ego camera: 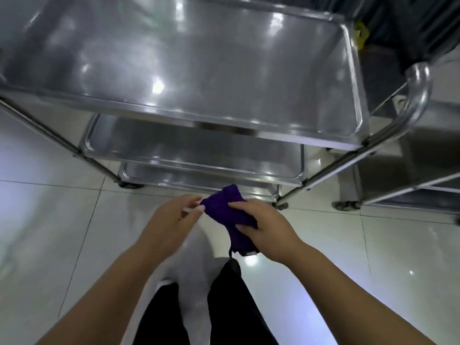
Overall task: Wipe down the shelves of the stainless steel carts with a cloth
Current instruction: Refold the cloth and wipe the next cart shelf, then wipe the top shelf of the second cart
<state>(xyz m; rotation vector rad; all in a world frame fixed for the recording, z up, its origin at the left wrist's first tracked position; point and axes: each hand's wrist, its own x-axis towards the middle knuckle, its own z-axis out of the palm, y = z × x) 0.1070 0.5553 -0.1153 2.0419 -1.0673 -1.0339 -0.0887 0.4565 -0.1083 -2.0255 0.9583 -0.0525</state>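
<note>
1. Cart (224, 125), stainless steel, three shelves: the top shelf (199, 70) is broad and bare in front of you, and the middle shelf (199, 150) and bottom shelf (199, 176) show under its front rim. Nothing touches any shelf yet.
2. Your left hand (174, 215), low over the floor tiles (49, 220). It seems to pinch the cloth's left corner, though blur softens the fingertips. This is likely to pull the fabric taut for folding.
3. Cloth (224, 210), dark purple and bunched, held between both hands and short of the cart. It is probably being shaped into a pad before wiping.
4. Your right hand (263, 227) has its fingers curled over the cloth and grips its bulk, so this looks like the wiping hand.
5. Second cart (428, 155), at the right edge just beside the first, awaiting its turn.
</note>
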